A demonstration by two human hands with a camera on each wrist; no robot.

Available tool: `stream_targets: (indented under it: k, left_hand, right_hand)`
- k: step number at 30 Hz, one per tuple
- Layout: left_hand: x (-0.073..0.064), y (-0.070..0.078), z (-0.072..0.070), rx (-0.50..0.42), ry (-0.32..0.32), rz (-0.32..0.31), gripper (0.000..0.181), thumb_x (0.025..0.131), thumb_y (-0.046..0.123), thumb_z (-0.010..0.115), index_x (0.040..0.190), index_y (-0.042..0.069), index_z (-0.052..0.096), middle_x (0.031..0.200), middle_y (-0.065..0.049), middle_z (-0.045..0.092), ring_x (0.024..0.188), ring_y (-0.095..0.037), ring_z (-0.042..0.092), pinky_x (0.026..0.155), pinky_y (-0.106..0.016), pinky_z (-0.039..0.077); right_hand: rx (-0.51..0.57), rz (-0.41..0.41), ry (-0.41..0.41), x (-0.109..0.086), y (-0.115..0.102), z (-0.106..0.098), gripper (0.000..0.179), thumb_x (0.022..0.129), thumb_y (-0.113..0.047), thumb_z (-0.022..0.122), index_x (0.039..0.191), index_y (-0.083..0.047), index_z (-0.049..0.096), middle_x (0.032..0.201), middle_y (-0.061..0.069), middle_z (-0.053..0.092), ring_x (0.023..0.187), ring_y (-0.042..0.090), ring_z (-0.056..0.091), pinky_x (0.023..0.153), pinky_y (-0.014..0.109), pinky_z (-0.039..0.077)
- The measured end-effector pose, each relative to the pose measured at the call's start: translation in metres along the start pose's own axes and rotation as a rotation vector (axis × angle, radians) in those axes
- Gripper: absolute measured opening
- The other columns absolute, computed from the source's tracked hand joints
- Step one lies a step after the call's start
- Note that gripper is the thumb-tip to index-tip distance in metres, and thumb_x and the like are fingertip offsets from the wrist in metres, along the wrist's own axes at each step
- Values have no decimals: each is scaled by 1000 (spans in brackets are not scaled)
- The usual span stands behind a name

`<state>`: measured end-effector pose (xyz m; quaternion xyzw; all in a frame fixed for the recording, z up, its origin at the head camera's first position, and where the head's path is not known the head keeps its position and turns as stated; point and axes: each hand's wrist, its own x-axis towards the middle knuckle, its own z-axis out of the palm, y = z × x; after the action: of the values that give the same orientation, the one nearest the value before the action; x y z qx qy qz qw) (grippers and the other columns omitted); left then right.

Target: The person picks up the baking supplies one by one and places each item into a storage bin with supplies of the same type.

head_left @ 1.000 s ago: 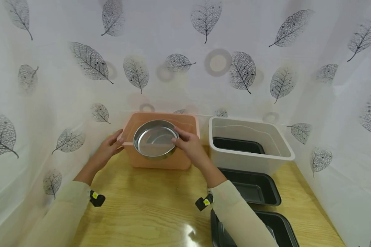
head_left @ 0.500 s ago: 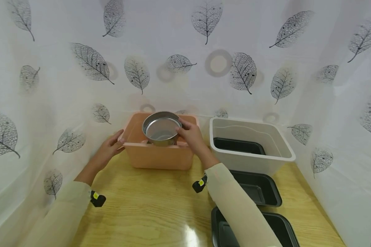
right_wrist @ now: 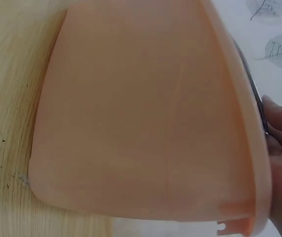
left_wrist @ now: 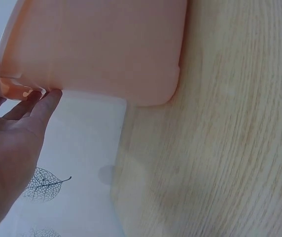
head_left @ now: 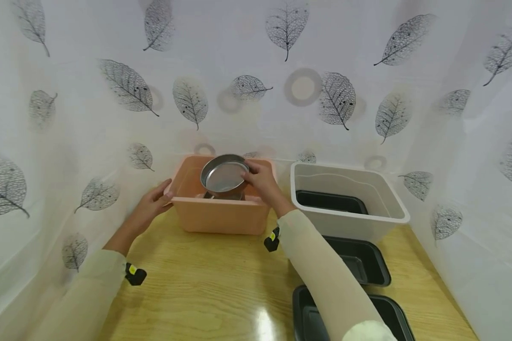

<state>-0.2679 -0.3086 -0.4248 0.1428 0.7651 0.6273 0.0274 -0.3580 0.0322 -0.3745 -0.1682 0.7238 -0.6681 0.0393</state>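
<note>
My right hand pinches the right rim of a shallow round metal cake pan between thumb and fingers. The pan is tilted and held at the mouth of a peach plastic bin, partly within it. Under the pan, a bit of another metal thing shows inside the bin; most of it is hidden. My left hand grips the bin's left rim, and in the left wrist view its fingers curl under that rim. In the right wrist view the bin's wall covers most of the pan.
A white plastic bin stands to the right with a dark pan inside. Two dark rectangular baking pans, a nearer one and a farther one, lie on the wooden table. A leaf-print curtain encloses the back and sides.
My right hand has carried the cake pan back and right, from in front of the peach bin to its mouth, and lowered it slightly. The left hand has stayed on the rim.
</note>
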Motion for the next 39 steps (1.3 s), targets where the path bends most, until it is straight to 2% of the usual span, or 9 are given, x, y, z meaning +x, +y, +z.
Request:
stream_targets:
  k: [3,7,10,17,23,29,33,36,39]
  left_hand:
    - [0,1,1,-9,1,-14,70,109,29,45,162,7,5,168,-19,-7,150,-44,17,109,-29,43]
    - [0,1,0,-9,8,-23,70,109,29,45,163,8,5,168,-19,-7,151,-44,16,108,-28,42]
    - [0,1,0,-12,12,-22,70,109,29,46,163,9,7,169,-18,-7,151,-43,17,106,-25,44]
    - [0,0,0,-17,4,-12,70,108,30,46,163,10,7,169,-18,-7,151,-44,17,107,-23,44]
    - [-1,-1,-1,-21,8,-14,70,108,29,47,163,10,7,168,-19,-7,151,-44,17,106,-23,44]
    - [-1,-3,-2,-22,2,-8,69,109,28,46,163,9,7,168,-20,-7,151,-45,17,106,-22,45]
    - [0,-5,-1,-29,-5,5,69,109,25,46,163,7,7,168,-19,-7,151,-44,16,105,-21,45]
    - [-1,-5,-1,-28,0,10,69,109,25,46,162,6,7,169,-19,-6,151,-44,17,105,-22,44]
    - [-2,-4,0,-25,4,16,69,109,25,46,162,5,6,168,-21,-6,150,-45,17,106,-24,44]
  right_hand:
    - [-48,49,-13,8,4,-1,49,97,2,62,145,1,52,140,27,57,107,21,66,87,23,57]
    - [-164,85,-84,14,8,-2,53,97,-3,64,148,-2,49,141,26,56,118,33,64,92,32,58]
    - [-231,93,-132,16,10,-3,54,98,-5,64,149,-2,47,139,27,57,119,36,63,94,36,58]
    - [-422,97,-106,19,12,-2,54,97,-7,66,148,-5,50,137,22,61,103,26,67,84,27,57]
    - [-492,139,-103,18,13,-1,55,96,-13,69,148,-9,52,136,18,63,95,21,68,81,25,55]
    - [-549,165,-158,18,14,2,54,98,-16,68,149,-10,51,146,14,56,116,25,64,96,35,56]
    - [-577,147,-187,18,15,2,56,98,-17,67,150,-9,49,151,14,51,134,29,53,109,41,49]
    - [-549,144,-194,17,15,1,57,98,-17,67,151,-10,48,154,13,47,142,31,45,114,43,45]
    - [-523,138,-183,17,13,1,55,99,-18,66,151,-11,49,154,11,49,143,29,44,114,41,44]
